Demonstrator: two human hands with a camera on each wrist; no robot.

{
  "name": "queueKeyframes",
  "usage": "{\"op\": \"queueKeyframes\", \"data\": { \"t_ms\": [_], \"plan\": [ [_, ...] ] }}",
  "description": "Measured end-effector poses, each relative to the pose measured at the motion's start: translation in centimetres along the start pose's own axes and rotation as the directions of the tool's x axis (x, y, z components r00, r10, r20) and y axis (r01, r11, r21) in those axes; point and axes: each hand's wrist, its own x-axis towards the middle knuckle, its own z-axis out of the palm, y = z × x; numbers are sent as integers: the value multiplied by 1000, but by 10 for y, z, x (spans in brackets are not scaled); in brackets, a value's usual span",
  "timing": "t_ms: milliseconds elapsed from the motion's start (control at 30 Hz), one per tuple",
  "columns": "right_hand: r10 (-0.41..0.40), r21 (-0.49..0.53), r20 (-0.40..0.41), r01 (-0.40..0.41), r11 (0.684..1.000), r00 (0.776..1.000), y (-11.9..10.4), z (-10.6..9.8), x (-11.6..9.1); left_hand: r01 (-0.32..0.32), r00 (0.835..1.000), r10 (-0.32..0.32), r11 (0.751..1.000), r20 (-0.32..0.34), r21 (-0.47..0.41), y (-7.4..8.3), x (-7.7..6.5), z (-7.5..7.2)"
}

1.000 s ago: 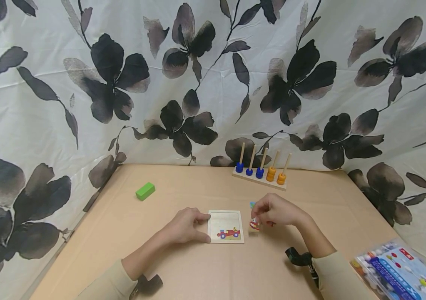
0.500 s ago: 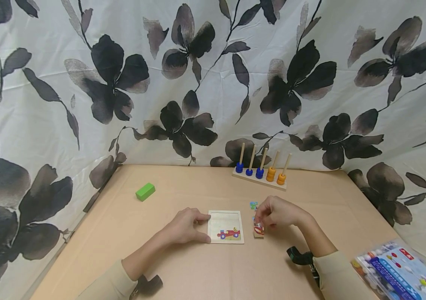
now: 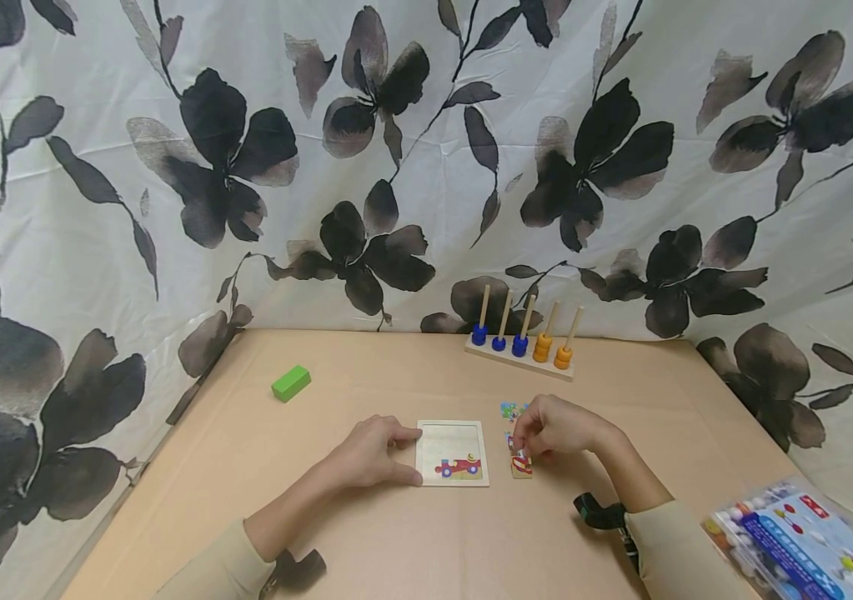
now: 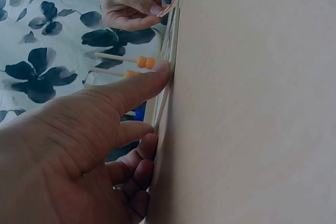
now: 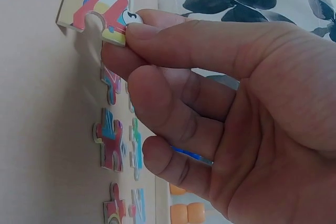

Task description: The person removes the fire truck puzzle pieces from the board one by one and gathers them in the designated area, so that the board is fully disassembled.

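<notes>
My left hand (image 3: 375,452) grips the left edge of a square wooden puzzle tray (image 3: 449,439), thumb at the near corner and index finger at the far one. Inside the tray's near right part lies an assembled section (image 3: 459,468) with a red vehicle. To the right of the tray, my right hand (image 3: 561,429) pinches a jigsaw piece (image 5: 111,11) between thumb and fingers, tilted over the table. The piece shows red, yellow and a purple round shape. Loose jigsaw pieces (image 5: 111,139) lie beyond it in the right wrist view, partly hidden by the fingers.
A peg stand (image 3: 519,357) with blue and orange beads stands at the back. A green block (image 3: 291,383) lies at the back left. At the front right is a clear-sided box (image 3: 816,542) with a blue label. Floral cloth (image 3: 426,167) hangs behind the table.
My right hand has shifted slightly right and nearer with the jigsaw piece, uncovering more of the loose pieces behind it. The left hand and tray have stayed in place.
</notes>
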Motion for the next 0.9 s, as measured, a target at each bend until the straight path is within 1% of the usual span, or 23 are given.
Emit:
{"op": "queueKeyframes", "data": {
  "t_ms": [433,900],
  "plan": [
    [57,-25,-10,-57,998,998,3,2,3,10,1000,-10,1000,3,-10,1,0,0],
    [51,-63,-7,-51,997,999,4,3,3,10,1000,-9,1000,5,-16,1,0,1]
  ]
}}
